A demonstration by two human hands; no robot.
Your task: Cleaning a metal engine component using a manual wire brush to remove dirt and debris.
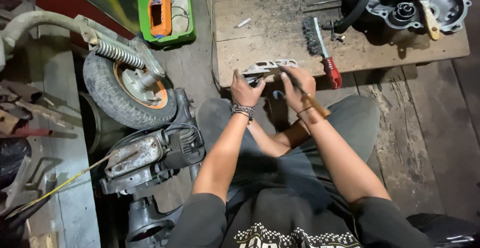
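Head view, looking down at your lap: your two hands meet at the near edge of a low, worn wooden board (260,38). Your left hand (245,90), with a beaded bracelet at the wrist, is curled around the left end of a small pale grey cast-metal part (270,67) with holes and ribs along its top. The part rests at the board's near edge, just far of your knuckles. Your right hand (298,85) is closed around a thin wooden-handled tool (312,103), its dark tip angled toward the part; whether the tip touches the metal cannot be told.

Just right of your right hand, a wire brush with a red handle (322,53) lies on the board. At the far right of the board sits a large grey engine casing (410,3), with a wooden-handled brush (430,18) across it. Well to the left, on the floor, are a small scooter wheel with an orange rim and a coil spring (130,85), a grimy finned engine block (155,155) nearer to you, and a green plastic tray (165,10) holding an orange device farther off. Your crossed legs in dark trousers fill the near middle.
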